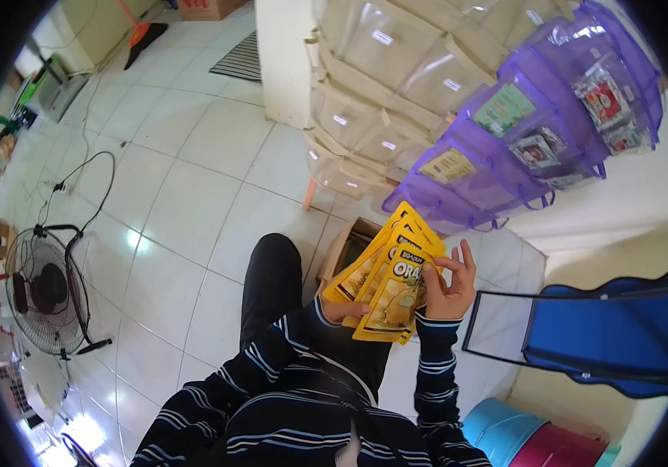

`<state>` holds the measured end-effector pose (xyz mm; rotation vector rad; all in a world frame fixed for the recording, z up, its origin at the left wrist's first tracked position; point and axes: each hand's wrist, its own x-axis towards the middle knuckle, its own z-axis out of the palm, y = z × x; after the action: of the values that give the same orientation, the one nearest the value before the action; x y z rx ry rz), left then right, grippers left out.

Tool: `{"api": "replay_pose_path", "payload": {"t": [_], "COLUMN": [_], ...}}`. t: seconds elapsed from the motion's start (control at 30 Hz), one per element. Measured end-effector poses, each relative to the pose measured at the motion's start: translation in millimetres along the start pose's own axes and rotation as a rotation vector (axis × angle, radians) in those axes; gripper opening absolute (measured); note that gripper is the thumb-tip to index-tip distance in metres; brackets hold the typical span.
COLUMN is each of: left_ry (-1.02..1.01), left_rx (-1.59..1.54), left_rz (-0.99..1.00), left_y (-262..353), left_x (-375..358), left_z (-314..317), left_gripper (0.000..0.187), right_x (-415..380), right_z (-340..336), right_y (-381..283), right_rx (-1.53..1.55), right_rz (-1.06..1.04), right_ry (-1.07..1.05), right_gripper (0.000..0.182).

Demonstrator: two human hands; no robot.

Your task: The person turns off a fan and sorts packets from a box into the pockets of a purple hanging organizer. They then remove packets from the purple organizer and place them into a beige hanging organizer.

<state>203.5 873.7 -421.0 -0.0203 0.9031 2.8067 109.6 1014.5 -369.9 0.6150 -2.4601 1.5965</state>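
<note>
Several yellow sachets (pixel 396 300) are fanned out in front of my body, printed with dark labels and large letters starting "ORA". My left hand (pixel 342 310) grips their lower left side, its thumb lying across the front. At the upper right edge of the front sachet, my right hand (pixel 451 288) pinches with thumb and index finger, while its other fingers stick up. Behind the sachets, a cardboard box (pixel 338 251) on the floor is partly hidden.
Beige hanging organizers (pixel 381 86) and a purple organizer (pixel 497 148) with packets in its pockets hang ahead. A blue folding chair (pixel 606 331) stands right, above stacked pails (pixel 505 428). At left are a fan (pixel 50 288) with its cable and a broom (pixel 143 35).
</note>
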Motion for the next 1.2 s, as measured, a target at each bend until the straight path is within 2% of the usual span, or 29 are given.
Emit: {"api": "replay_pose_path", "payload": {"t": [0.03,0.1,0.17,0.23,0.27,0.33,0.37,0.4,0.47,0.53,0.6,0.63,0.67,0.7,0.73,0.8,0.83,0.87,0.93,1.03,1.1,1.13,1.17,1.2], "left_ry": [0.018,-0.008,-0.032,-0.057,-0.070,-0.170,-0.376,-0.380,-0.365,-0.350,-0.339,-0.273,-0.202,-0.090,-0.081,-0.105,-0.068,-0.047,-0.029,0.002,0.007,0.041,0.076,0.109], "left_rx": [-0.178,-0.244,-0.237,-0.206,-0.182,-0.060,0.148,0.143,0.339,0.536,0.642,0.794,0.943,0.787,0.789,0.791,0.846,0.859,0.536,0.594,0.847,0.850,0.893,0.931], "left_rz": [-0.132,-0.234,-0.322,-0.405,-0.445,-0.498,-0.412,-0.431,-0.421,-0.403,-0.387,-0.324,-0.259,-0.284,-0.282,-0.224,-0.298,-0.286,-0.150,-0.069,-0.166,-0.128,0.099,0.321], "left_y": [-8.7,-28.9,-49.2,-65.2,-72.2,-83.2,-85.4,-89.3,-76.2,-66.9,-76.1,-92.7,-107.2,-119.7,-123.9,-132.5,-123.7,-135.0,-167.4,-158.6,-127.5,-105.5,-77.9,-53.7], "left_x": [0.9,-2.5,-6.5,-10.7,-14.4,-18.3,-14.2,-9.0,8.2,20.2,22.1,22.2,21.1,16.4,17.6,15.1,15.5,12.0,7.0,10.9,11.6,12.2,10.6,7.8], "left_z": [-3.8,-1.1,4.6,8.7,9.0,2.7,-6.6,-11.2,-4.2,5.9,11.1,10.8,10.3,7.6,2.1,-9.3,-3.2,-10.1,-32.6,-31.4,-12.7,-8.4,-8.8,-17.4], "left_gripper": [0.057,0.056,0.056,0.055,0.055,0.054,0.057,0.057,0.055,0.055,0.055,0.052,0.049,0.045,0.045,0.043,0.042,0.042,0.042,0.040,0.038,0.038,0.035,0.033], "right_x": [-6.4,-31.8,-80.3,-137.8,-159.1,-193.5,-202.0,-206.1,-203.5,-190.2,-177.7,-178.6,-179.8,-182.4,-183.8,-190.4,-192.7,-197.4,-204.6,-199.8,-182.6,-172.3,-163.0,-157.4], "right_z": [-3.3,-11.4,-22.3,-40.3,-46.1,-50.1,-51.9,-57.1,-67.0,-69.3,-64.7,-55.0,-47.0,-38.6,-32.0,-26.6,-23.1,-21.1,-19.8,-24.2,-32.3,-35.0,-37.1,-39.4], "right_y": [7.8,25.3,45.5,84.3,84.2,81.4,81.0,86.2,93.0,89.1,90.0,92.3,97.4,100.1,101.8,102.5,103.2,106.7,117.1,121.1,125.0,127.3,130.3,132.9], "right_rx": [0.073,0.148,0.609,1.119,1.108,1.279,1.203,1.204,1.027,0.919,0.574,0.485,0.344,0.353,0.362,0.374,0.389,0.408,0.383,0.456,0.471,0.630,0.785,0.766], "right_rz": [0.068,0.211,0.695,0.960,0.973,0.973,0.974,0.981,0.834,0.857,0.769,0.739,0.606,0.631,0.655,0.638,0.612,0.605,0.619,0.664,0.668,0.695,0.728,0.749], "right_ry": [0.154,0.390,0.307,0.199,0.241,0.185,0.220,0.239,0.133,0.206,0.145,0.209,0.205,0.291,0.377,0.390,0.410,0.391,0.248,0.179,0.082,0.086,0.091,0.033], "right_gripper": [0.032,0.053,0.053,0.054,0.054,0.053,0.052,0.052,0.049,0.046,0.045,0.043,0.040,0.040,0.040,0.043,0.045,0.045,0.048,0.050,0.050,0.051,0.051,0.050]}}
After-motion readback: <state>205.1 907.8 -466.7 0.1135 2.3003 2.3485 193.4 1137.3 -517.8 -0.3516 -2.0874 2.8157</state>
